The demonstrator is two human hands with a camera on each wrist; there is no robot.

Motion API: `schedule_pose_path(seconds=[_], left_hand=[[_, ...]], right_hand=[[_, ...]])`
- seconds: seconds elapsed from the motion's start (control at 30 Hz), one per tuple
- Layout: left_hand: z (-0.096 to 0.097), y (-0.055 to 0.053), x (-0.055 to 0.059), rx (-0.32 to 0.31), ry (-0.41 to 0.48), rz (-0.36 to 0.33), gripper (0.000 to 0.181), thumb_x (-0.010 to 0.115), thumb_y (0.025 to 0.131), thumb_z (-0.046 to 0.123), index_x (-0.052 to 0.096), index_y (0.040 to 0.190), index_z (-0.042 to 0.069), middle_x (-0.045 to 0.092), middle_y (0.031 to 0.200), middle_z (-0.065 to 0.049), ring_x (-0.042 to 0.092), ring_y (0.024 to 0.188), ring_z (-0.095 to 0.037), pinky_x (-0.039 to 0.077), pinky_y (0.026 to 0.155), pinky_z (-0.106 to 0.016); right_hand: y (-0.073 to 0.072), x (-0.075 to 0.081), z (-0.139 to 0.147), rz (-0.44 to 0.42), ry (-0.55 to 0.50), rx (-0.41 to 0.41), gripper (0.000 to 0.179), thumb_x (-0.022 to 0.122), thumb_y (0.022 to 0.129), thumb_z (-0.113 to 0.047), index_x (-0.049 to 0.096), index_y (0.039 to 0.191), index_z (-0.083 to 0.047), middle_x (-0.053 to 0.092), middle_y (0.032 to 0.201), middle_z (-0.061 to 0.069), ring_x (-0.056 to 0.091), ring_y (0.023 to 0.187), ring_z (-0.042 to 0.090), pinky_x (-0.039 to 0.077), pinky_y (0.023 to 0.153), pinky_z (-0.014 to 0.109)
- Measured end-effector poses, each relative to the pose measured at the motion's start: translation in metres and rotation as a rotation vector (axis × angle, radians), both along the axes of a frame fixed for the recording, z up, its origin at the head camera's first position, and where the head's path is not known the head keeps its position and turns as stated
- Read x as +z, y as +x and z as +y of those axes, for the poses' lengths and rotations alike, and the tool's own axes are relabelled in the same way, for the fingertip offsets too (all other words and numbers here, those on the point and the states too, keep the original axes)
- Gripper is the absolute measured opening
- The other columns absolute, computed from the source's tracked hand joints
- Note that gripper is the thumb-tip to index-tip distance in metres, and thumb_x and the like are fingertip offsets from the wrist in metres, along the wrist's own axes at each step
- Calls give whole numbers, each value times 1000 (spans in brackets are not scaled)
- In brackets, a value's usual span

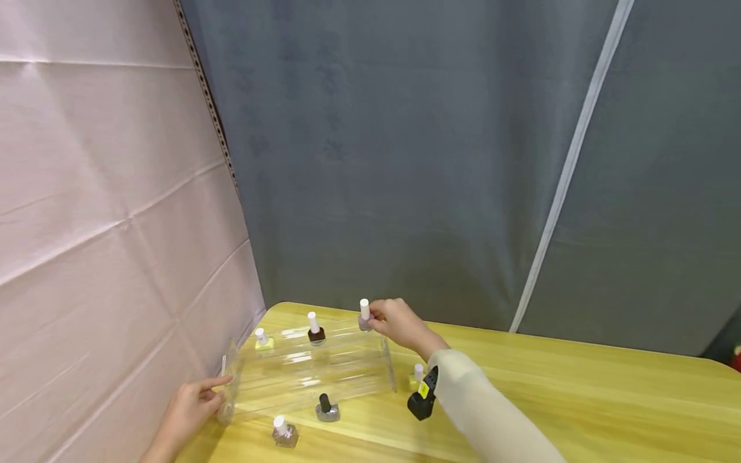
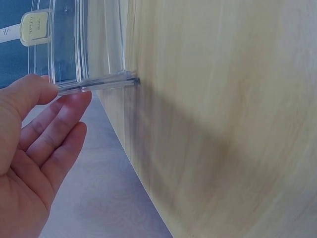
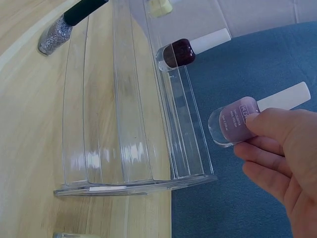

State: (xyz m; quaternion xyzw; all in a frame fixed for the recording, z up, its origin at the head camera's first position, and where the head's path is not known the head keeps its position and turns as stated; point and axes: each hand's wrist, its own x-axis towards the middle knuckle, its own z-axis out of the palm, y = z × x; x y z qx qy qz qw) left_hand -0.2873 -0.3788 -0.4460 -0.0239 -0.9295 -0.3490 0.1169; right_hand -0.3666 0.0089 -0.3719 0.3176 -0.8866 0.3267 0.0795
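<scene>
While your left hand [image 1: 188, 408] pinches the end panel of the clear rack [image 1: 312, 370], the head view shows your right hand [image 1: 399, 321], well apart from it, holding the lilac bottle [image 1: 364, 323] at the rack's top tier. Between your hands on that tier sit a yellow bottle [image 1: 264, 343], nearer your left, and the dark red bottle [image 1: 316, 335], nearer your right. Closer to you than either hand, a black-capped bottle [image 1: 327, 413] and a brownish bottle [image 1: 285, 436] stand on the table [image 1: 579, 386]. Another yellow polish [image 1: 413, 382] is just beside your right wrist camera [image 1: 421, 397], which could knock it if that arm drops.

In the left wrist view, your thumb and fingers have only the panel's edge; a tug there could skew the rack and tip what it carries.

In the right wrist view, your thumb presses the lilac bottle's face. I cannot tell whether its base touches the rack; letting go unsupported would likely drop it, and swinging left might strike its dark red neighbour.
</scene>
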Motion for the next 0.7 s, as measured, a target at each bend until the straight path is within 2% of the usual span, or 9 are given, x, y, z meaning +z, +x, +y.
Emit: schedule_pose_path(seconds=[0.17, 0.47, 0.7], left_hand=[[-3, 5, 1, 6, -7, -24, 34, 62, 79, -5, 65, 113, -3, 61, 59, 1, 32, 41, -6, 32, 38, -23], [-6, 14, 0, 15, -31, 9, 33, 63, 77, -6, 67, 109, -3, 62, 60, 2, 38, 43, -6, 35, 41, -24], [-5, 19, 1, 16, -4, -14, 34, 62, 78, -7, 67, 111, -2, 61, 58, 2, 31, 40, -6, 33, 37, -23]], right_hand=[[-1, 0, -6, -4, 13, -18, 14, 59, 90, -7, 67, 99, -1, 68, 96, 10, 65, 84, 18, 52, 69, 26], [-4, 1, -19, -49, 10, -29, 18, 59, 90, -8, 67, 105, 1, 67, 100, 12, 65, 88, 20, 53, 73, 29], [-5, -4, -24, -94, 4, -47, 18, 59, 90, -9, 67, 104, -1, 67, 100, 10, 64, 89, 20, 52, 73, 30]])
